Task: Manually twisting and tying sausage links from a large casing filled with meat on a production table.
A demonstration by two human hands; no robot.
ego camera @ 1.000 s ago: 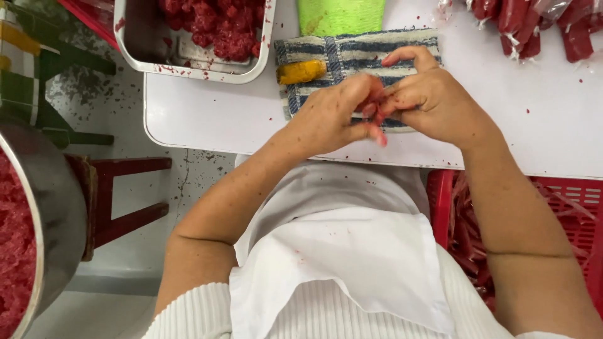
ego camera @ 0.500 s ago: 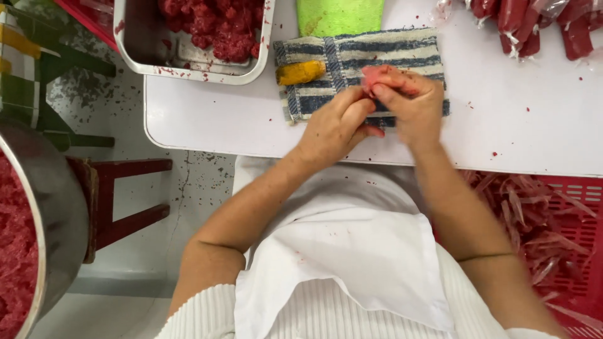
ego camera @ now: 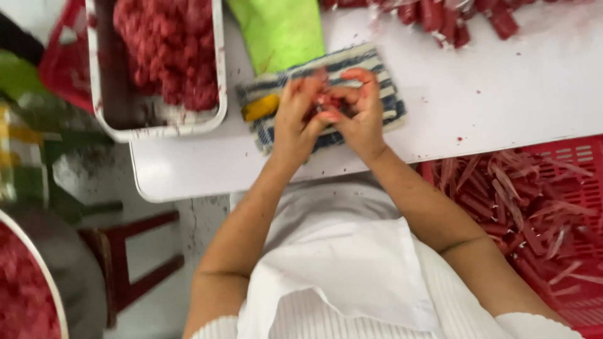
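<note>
A: Where are the 2 hands?

B: Both are over the blue-and-white striped cloth on the white table. The left hand and the right hand meet fingertip to fingertip, curled inward around a small red piece of meat.

A: Are they gripping it?

B: Yes, both are closed on it. The fingers of the right hand arch over the top and the left hand presses in from the other side. The frame is blurred, so the shape of the piece is hard to tell.

A: What lies about them?

B: A yellow object rests on the cloth just beside the left hand. A green sheet lies above the cloth, touching its far edge. To the left stands a metal tray holding red minced meat. Along the far edge of the table lie red wrapped sausages.

A: And lower down?

B: A red plastic crate sits under the table edge on the person's right, full of reddish empty casings. On the left is 1 large metal bowl with more mince, near a dark red stool. The person wears a white apron.
</note>
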